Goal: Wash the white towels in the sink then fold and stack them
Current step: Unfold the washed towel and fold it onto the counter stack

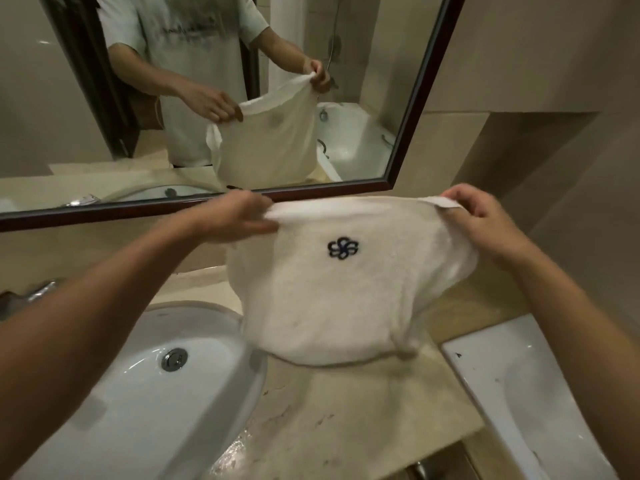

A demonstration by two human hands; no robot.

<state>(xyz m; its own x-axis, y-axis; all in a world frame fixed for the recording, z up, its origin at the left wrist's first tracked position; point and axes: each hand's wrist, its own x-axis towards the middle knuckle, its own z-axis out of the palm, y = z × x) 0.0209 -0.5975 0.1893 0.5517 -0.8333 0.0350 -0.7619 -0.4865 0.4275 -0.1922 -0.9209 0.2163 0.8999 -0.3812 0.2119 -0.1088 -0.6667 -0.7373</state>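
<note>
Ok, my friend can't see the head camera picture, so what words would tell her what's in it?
Two hands, the left hand and right hand, hold up a white towel with a dark blue flower mark by its top corners. It hangs over a beige counter, right of a white sink. A mirror behind reflects the person and towel.

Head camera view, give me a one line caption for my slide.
Both hands, left and right, hold a white towel stretched above the counter beside the sink.
</note>
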